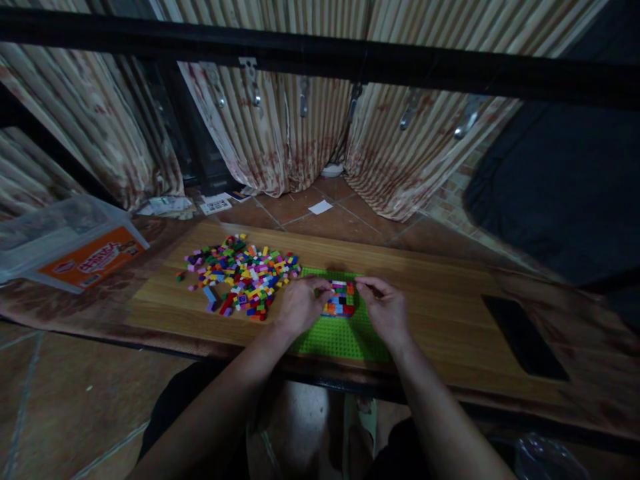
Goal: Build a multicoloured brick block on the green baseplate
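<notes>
A green studded baseplate (pixel 343 341) lies on the wooden board, with a small block of multicoloured toy bricks (pixel 345 309) built up on it. My left hand (pixel 301 305) is at the left side of this build, thumb and fingers pinched together at its upper left edge. Whatever is in that pinch is too small to make out. To the right of the build, my right hand (pixel 388 310) hovers over the plate, its thumb and forefinger brought together near the upper right corner. What it may hold cannot be made out. Left of the plate spreads a pile of loose toy bricks (pixel 250 272).
A clear plastic tub (pixel 75 237) with an orange label stands at the far left. A dark flat phone-like slab (pixel 523 337) lies at the right end of the wooden board (pixel 445 313). Striped curtains (pixel 280 133) hang behind, below a dark bar (pixel 320 53).
</notes>
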Available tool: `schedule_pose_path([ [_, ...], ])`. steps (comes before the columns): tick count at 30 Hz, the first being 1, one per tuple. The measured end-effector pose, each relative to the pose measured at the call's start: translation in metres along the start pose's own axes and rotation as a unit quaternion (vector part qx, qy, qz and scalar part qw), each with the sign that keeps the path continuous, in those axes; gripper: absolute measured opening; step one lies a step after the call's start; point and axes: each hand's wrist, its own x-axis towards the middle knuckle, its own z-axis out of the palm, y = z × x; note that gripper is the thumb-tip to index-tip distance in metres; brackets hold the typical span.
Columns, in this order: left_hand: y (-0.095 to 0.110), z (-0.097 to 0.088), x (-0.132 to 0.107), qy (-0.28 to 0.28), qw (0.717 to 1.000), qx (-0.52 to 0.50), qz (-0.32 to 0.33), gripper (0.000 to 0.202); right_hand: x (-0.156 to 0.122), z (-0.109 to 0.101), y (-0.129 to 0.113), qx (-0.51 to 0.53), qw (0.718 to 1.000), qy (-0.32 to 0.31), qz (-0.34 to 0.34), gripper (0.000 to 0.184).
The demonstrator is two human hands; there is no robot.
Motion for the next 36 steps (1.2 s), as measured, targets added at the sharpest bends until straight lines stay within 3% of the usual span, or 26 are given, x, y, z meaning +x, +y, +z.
schedule_pose_path([
  [8,0.005,0.001,0.001,-0.003,0.995,0.096,0.041,0.018,0.0,0.0,0.001,-0.014,1.0,-0.011,0.0,0.019],
  [21,0.002,0.011,0.005,0.054,0.998,0.017,0.001,0.01,-0.001,0.003,0.007,-0.05,0.996,-0.051,0.051,0.023],
  [25,0.001,0.014,0.002,0.074,0.994,0.075,0.024,0.013,-0.001,0.005,0.009,-0.056,0.995,-0.057,0.054,0.023],
  [30,0.006,0.014,-0.005,0.032,0.978,0.198,0.061,0.024,-0.002,0.007,0.008,-0.037,0.996,-0.059,0.062,0.024],
  [36,0.017,0.012,-0.01,-0.014,0.957,0.278,0.075,0.023,-0.003,0.009,0.009,-0.033,0.996,-0.055,0.059,0.023],
])
